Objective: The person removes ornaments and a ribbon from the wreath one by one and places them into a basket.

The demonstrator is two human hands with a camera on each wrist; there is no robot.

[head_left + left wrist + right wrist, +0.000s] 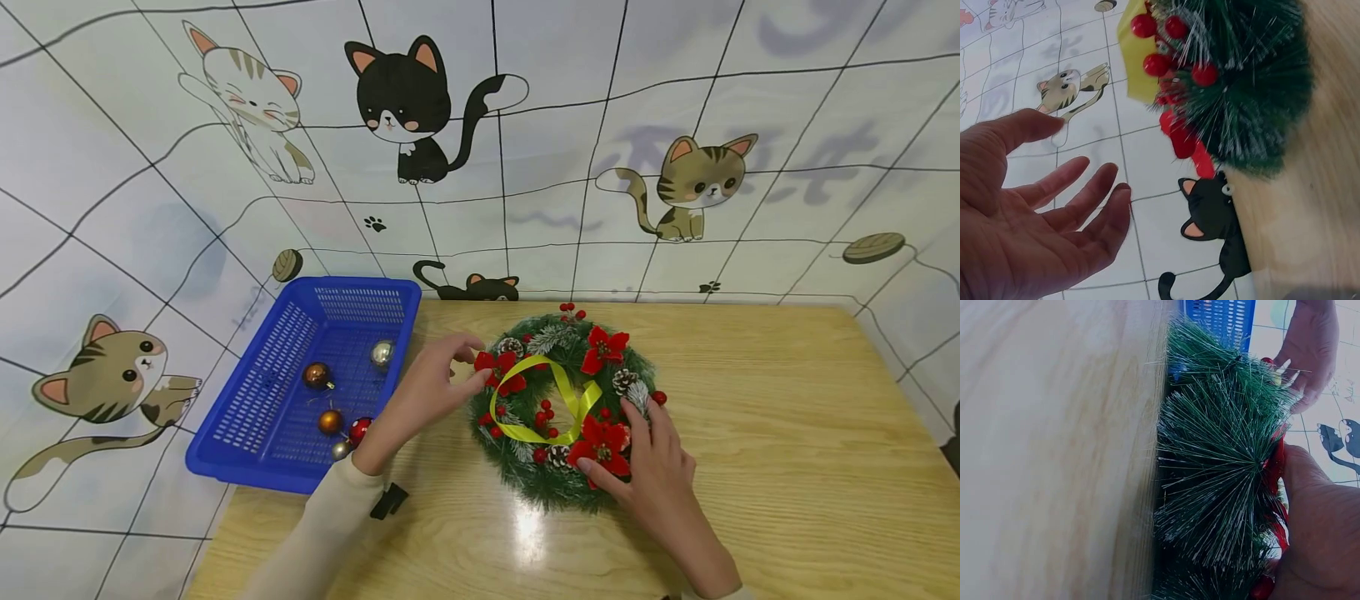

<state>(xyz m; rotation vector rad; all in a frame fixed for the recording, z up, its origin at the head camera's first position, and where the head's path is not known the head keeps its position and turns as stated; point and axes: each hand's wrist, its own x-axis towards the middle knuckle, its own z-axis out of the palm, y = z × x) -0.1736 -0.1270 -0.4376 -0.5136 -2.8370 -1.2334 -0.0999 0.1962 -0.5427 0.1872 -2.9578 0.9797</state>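
Note:
A green wreath (551, 492) with red flowers, berries and frosted pine cones lies on the table. A loop of yellow ribbon (517, 432) crosses its middle. The left hand (431, 383) is at the wreath's left side, its fingertips near a red flower (504, 372). In the left wrist view, that hand's fingers (1100, 194) are spread and loosely bent, with nothing between them. My right hand (660, 467) rests on the wreath's lower right, thumb against another red flower (602, 443), fingers spread by a pine cone (624, 382). In the right wrist view its fingertips are mostly hidden.
A blue plastic basket (247, 467) stands to the left, holding several baubles, among them a brown one (316, 376) and a silver one (382, 354). The wooden table (787, 433) extends to the right. Behind it hangs a cat-patterned backdrop (555, 208).

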